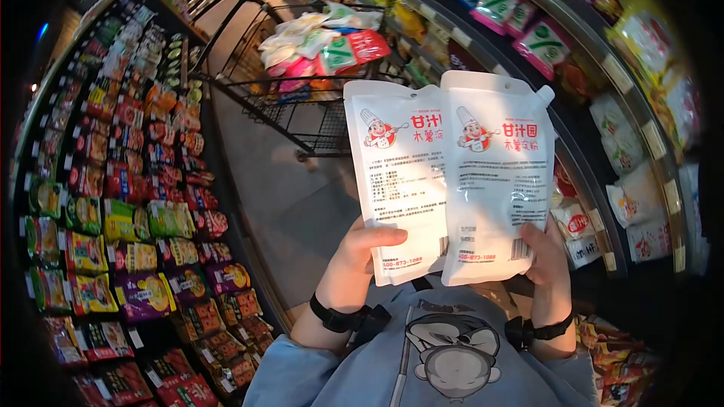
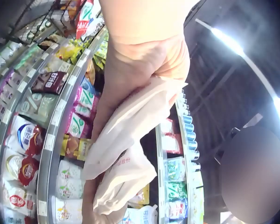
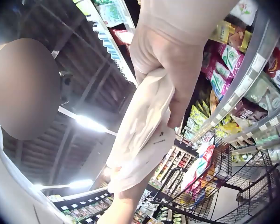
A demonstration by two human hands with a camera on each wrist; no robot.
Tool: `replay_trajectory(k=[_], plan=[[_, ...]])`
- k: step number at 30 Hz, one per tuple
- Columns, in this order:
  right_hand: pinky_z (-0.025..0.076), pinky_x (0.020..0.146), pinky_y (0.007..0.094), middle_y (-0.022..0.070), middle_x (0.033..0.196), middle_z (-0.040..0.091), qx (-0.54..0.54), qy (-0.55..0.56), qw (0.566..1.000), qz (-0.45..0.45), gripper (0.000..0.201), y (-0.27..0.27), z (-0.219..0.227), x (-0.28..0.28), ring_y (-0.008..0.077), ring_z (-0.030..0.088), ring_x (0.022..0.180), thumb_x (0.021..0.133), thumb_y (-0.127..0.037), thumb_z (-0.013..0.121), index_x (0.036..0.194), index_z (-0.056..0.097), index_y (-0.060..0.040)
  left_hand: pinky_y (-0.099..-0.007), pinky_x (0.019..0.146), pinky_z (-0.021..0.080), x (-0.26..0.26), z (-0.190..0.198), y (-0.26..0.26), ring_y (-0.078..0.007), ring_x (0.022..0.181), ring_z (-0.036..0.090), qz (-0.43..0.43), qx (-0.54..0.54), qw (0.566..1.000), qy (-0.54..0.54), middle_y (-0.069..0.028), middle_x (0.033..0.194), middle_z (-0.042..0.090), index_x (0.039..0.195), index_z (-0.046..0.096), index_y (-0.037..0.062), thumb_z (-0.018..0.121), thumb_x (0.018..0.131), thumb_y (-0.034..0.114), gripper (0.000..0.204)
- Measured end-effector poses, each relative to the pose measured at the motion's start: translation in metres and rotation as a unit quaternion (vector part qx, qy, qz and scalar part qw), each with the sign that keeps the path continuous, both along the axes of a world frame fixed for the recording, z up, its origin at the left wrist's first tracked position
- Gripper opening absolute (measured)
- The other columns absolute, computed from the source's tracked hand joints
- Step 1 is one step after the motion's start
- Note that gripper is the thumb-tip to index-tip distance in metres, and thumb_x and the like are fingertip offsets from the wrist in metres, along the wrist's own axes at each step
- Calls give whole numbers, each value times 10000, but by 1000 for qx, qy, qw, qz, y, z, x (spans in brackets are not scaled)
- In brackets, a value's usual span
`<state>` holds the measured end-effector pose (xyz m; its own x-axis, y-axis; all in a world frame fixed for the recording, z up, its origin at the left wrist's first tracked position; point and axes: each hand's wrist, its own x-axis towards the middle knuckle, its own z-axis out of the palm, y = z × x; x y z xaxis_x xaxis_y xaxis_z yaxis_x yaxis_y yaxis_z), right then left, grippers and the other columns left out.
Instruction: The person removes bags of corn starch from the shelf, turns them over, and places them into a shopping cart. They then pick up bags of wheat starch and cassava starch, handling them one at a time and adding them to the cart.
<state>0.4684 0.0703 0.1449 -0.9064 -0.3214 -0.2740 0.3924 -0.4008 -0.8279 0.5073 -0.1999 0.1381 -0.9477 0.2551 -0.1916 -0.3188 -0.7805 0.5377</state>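
Two white pouches with red lettering and a chef cartoon are held side by side, printed faces up, in the head view. The left hand (image 1: 357, 260) grips the lower left edge of the left pouch (image 1: 400, 181), thumb on its front. Around the lower right edge of the right pouch (image 1: 494, 181), which has a corner spout, the right hand (image 1: 544, 256) is curled, thumb on the front. The right pouch overlaps the left one. Each wrist view shows a hand, the left (image 2: 130, 70) and the right (image 3: 172, 60), gripping a pouch from the side.
Beyond the pouches stands a black wire shopping cart (image 1: 302, 117) holding several bagged goods (image 1: 324, 49). Shelves of colourful packets (image 1: 124, 218) line the left, and curved shelves with bags (image 1: 543, 45) line the right. Grey floor (image 1: 283, 211) lies between them.
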Motion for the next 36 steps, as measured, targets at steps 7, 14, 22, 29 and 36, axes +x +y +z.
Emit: replay_trajectory(k=[7,14,22,29,36], plan=[[487,869,334,147,1178,565,-21,30,996,79,579,-59,-1,-7,219,589,1038,823,-176,661,1290,385,26,-451,936,455,18,-11,-56,-390,1094,555,47,45,998,-2,-257,1227,528,1312,387,-70,502,545,0,779],[469,894,336,143,1209,552,-14,49,992,112,609,-129,0,-3,210,564,1081,818,-189,669,1308,372,16,-507,964,425,37,-21,-126,-445,1119,520,74,122,990,15,-293,1253,490,1318,365,-88,452,473,-12,853],[430,933,333,128,1248,528,1,79,989,122,585,-142,0,-12,196,533,1116,840,-144,631,1332,353,8,-479,999,402,26,-15,-133,-420,1152,506,98,138,985,32,-280,1261,491,1307,378,-93,459,473,-25,840],[416,943,333,127,1259,519,-8,77,987,138,592,-149,1,-25,191,520,1129,850,-154,622,1342,337,10,-517,991,396,11,-27,-143,-447,1155,493,80,163,982,51,-286,1269,480,1316,356,-96,480,486,-33,842],[415,943,335,134,1252,518,20,71,989,128,684,-151,4,-37,198,519,1126,826,-229,663,1346,304,33,-519,968,418,-6,-27,-143,-449,1146,500,75,168,982,43,-293,1271,475,1317,354,-94,476,497,-40,831]])
